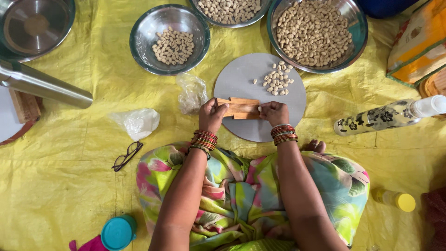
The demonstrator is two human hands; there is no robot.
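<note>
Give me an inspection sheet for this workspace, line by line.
Surface: yellow sheet on the floor, with a round grey board on it.
Job's things: ridged wooden block on the board; small pale pieces heaped beyond it.
Clutter: steel bowls of pieces, an empty steel bowl, glasses, plastic bags, patterned bottle, teal lid.
Hands: left hand and right hand grip the block's ends.
Cables: nothing seen.
Surroundings: steel cylinder at left.
</note>
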